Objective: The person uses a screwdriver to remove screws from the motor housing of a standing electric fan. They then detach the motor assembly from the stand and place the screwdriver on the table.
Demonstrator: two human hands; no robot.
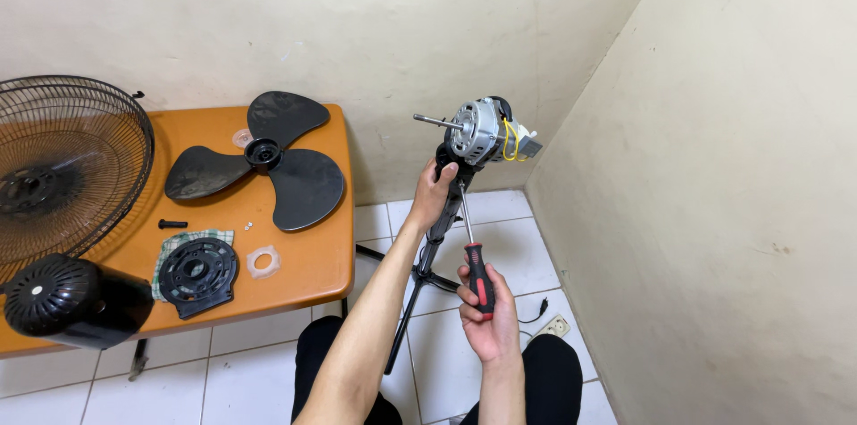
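My left hand (435, 195) grips the black neck of a standing fan just below its bare silver motor (477, 129), whose metal shaft (435, 121) points left and which has yellow wires at its back. My right hand (486, 309) holds a red-and-black screwdriver (478, 275) upright, its thin blade reaching up to the underside of the motor. The fan's black stand (421, 275) runs down to legs on the white tiled floor between my knees.
An orange table (303, 264) at left carries a black three-blade fan blade (268, 160), a wire grille (62, 166), a black motor cover (67, 300), a round black plate (198, 275), a bolt and small rings. A power strip (553, 328) lies by the right wall.
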